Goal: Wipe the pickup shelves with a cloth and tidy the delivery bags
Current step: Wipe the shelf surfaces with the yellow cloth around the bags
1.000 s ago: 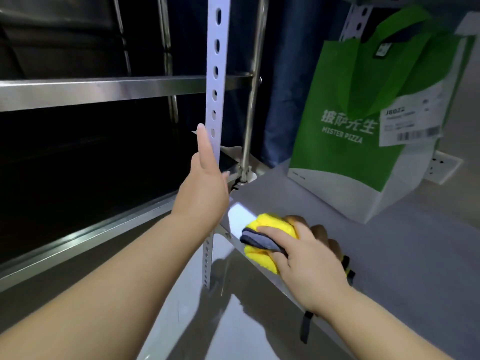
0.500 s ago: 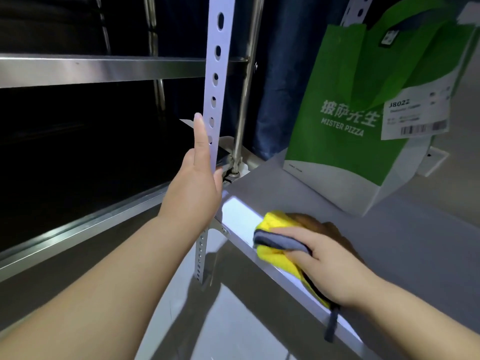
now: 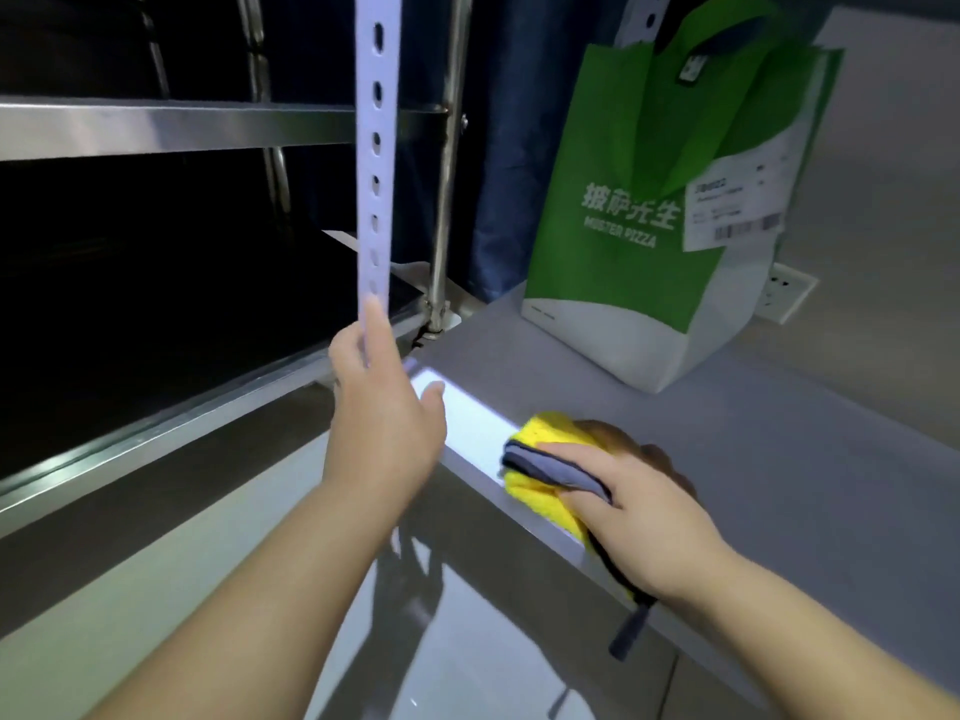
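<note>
**Yellow cloth (image 3: pixel 540 459) slides on down the shelf (image 3: pixel 779 459) edge**

Since a second ago the right hand (image 3: pixel 639 517) has carried the yellow cloth away from the white perforated post (image 3: pixel 375 148), toward the lower right along the shelf's front lip. I read this as the wiping step, mid-stroke. The thumb lies across the cloth's grey fold and the fingers curl over its far side, so the cloth is clamped and pressed onto the lip, centre-right of frame.

The left hand (image 3: pixel 384 423) is flat, fingers straight up against the post and thumb out to the side. It braces and holds nothing.

The green delivery bag (image 3: pixel 623 210) stands upright at the back of the same shelf, upper right, apart from the cloth and untouched.

Next, I'd say, run the stroke on down the edge, then sweep the top toward the bag. It will likely need shifting to wipe beneath it.
</note>
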`<state>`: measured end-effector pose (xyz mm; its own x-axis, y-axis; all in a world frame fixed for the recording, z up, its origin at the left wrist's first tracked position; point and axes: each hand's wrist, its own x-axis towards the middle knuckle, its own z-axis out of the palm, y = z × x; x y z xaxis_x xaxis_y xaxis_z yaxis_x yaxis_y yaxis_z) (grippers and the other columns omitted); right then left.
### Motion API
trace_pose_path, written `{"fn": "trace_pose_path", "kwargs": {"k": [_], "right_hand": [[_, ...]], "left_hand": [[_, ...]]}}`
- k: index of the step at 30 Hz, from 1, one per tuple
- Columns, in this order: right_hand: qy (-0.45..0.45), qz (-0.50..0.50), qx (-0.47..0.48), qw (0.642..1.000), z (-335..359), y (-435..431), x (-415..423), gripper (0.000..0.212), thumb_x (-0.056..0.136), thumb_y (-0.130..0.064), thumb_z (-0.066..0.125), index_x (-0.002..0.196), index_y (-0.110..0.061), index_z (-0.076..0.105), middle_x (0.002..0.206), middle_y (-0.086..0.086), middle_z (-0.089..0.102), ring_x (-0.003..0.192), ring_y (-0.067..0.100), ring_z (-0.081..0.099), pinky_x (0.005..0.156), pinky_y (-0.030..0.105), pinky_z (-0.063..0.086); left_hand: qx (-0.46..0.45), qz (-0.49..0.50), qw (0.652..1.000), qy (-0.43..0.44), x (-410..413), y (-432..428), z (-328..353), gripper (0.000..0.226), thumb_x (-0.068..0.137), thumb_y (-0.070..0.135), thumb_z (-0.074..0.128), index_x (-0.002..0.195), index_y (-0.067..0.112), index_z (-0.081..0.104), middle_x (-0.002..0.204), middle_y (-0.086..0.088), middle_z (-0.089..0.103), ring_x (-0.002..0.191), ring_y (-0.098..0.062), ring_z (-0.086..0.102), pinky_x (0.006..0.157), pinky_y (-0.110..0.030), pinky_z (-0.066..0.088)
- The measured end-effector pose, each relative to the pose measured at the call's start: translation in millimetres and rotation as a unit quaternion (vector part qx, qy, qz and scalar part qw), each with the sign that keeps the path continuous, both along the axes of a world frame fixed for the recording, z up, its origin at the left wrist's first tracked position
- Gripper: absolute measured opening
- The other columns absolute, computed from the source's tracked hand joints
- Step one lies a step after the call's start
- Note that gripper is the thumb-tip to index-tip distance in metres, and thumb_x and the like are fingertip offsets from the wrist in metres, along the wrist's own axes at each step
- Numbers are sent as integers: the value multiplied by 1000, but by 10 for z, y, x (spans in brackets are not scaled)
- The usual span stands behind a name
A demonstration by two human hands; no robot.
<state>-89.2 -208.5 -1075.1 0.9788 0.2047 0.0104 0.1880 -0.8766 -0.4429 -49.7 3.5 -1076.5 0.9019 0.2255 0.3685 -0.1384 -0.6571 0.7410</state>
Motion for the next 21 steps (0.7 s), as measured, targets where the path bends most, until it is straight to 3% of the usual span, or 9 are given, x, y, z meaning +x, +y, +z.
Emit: {"fn": "trace_pose_path", "kwargs": {"k": [1,3,6,8,13,15,17,19,21], "right_hand": [[10,-26,3,1000,7,-169,-64,36,83,-56,34,109,-80,30,125,-35,46,114,12,48,94,37,43],[16,-118,-29,992,18,-501,-165,32,84,-60,30,109,-80,28,137,-28,36,113,23,43,96,43,40],[20,-263,-85,961,-15,-718,-321,32,88,-62,26,119,-69,29,140,-14,32,104,31,41,89,46,40],[2,-253,-118,960,-49,-684,-490,32,89,-58,28,120,-62,28,134,-9,38,98,30,42,83,42,39],[3,-128,-64,990,24,-1115,-1127,46,88,-43,41,118,-75,26,133,-17,49,113,23,49,91,37,43],[24,-185,-46,981,49,-1520,-1355,38,87,-53,37,115,-77,28,137,-15,48,117,23,48,95,39,41],[29,-283,-70,956,5,-1859,-1563,36,88,-60,31,123,-70,29,146,-15,33,118,27,40,95,39,35],[26,-350,-113,929,-44,-1977,-1707,37,93,-46,37,127,-60,34,145,-11,31,106,30,39,82,37,33],[12,-346,-153,926,-62,-1945,-1825,40,92,-36,42,128,-54,40,142,-3,37,97,32,42,76,37,37]], "left_hand": [[12,-2,1000,7,-105,-98,-60,79,88,25,58,147,22,5,142,0,14,109,-17,45,83,-21,39],[27,-18,999,19,-306,-324,-158,67,87,29,59,143,19,24,140,8,7,126,-21,24,97,-29,35],[33,-58,997,28,-560,-658,-241,43,89,26,57,130,20,45,139,2,18,122,-10,17,93,-24,28],[20,-91,995,31,-709,-858,-242,34,89,20,55,123,16,52,135,-3,31,122,-12,21,97,-26,30],[20,-167,984,52,-990,-1201,-226,29,88,15,56,117,12,58,122,-3,45,119,-20,38,97,-28,33],[40,-190,979,60,-1075,-1316,-223,28,89,19,55,116,13,58,121,-1,45,117,-18,38,95,-26,31],[61,-208,974,69,-1146,-1449,-209,28,90,23,54,116,14,58,122,0,44,118,-17,37,94,-28,34],[71,-219,971,70,-1216,-1606,-163,29,90,25,52,117,15,57,123,1,44,119,-16,36,91,-28,35],[76,-240,965,71,-1304,-1788,-109,29,91,25,51,119,17,55,121,4,42,120,-13,33,85,-22,32]]}}
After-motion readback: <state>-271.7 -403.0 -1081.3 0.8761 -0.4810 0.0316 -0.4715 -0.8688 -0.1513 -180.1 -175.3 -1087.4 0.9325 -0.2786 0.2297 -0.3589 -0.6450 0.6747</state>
